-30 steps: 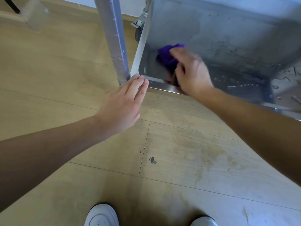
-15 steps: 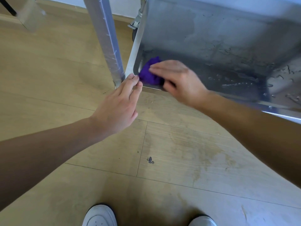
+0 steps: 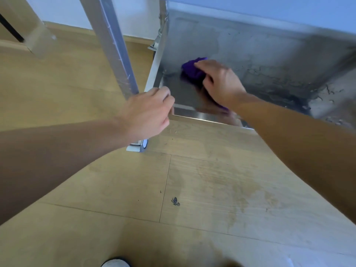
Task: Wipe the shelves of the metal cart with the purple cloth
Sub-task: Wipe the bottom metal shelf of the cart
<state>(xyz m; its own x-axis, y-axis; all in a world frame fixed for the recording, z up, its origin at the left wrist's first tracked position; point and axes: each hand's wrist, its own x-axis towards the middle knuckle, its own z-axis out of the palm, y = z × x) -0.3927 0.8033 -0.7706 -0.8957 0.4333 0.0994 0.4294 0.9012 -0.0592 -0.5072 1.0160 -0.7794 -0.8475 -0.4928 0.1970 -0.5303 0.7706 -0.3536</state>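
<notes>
Cloth (image 3: 192, 71): right hand (image 3: 219, 83) is clamping it, pressing onto shelf (image 3: 269, 54).
Left hand (image 3: 148, 112): fingers seemingly curling over shelf corner.

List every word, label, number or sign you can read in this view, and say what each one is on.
None: no text can be read anywhere in the head view.
The lower shelf, the cart leg and the purple cloth show no lettering.
The small blue and white piece at the leg's foot might be a label, but it is too blurred to read.
</notes>
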